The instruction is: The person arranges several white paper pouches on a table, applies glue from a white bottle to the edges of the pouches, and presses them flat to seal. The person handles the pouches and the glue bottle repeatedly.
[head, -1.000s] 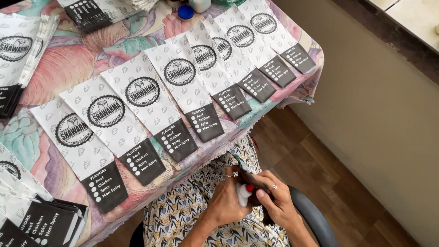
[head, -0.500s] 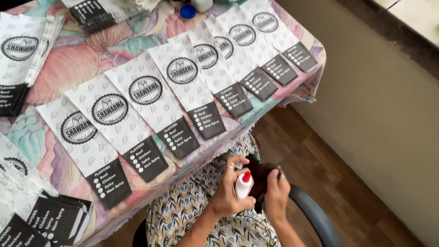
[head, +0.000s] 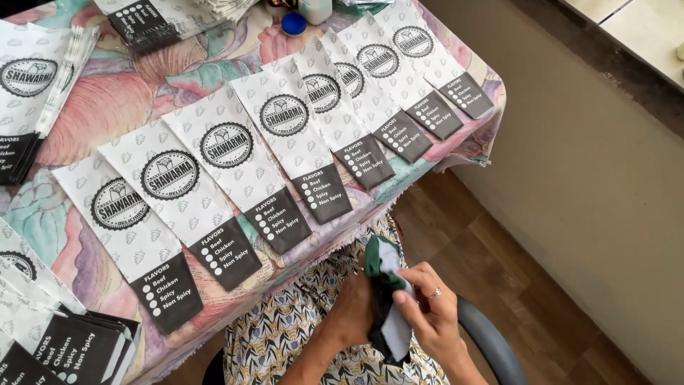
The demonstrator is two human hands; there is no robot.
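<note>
While beyond table edge (head: 427,175), hands (head: 434,314) on cloth (head: 388,285).

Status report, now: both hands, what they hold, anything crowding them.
Left hand and right hand both gripping a dark green and white cloth over the lap. Row of white paper sleeves lies untouched on the table. Nothing crowding the hands.

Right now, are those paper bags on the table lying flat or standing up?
Flat. The paper bags lie in an overlapping row on the floral tablecloth, printed faces up, none standing.

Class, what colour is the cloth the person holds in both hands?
The cloth is dark green with a white part, seen best in the head view.
</note>
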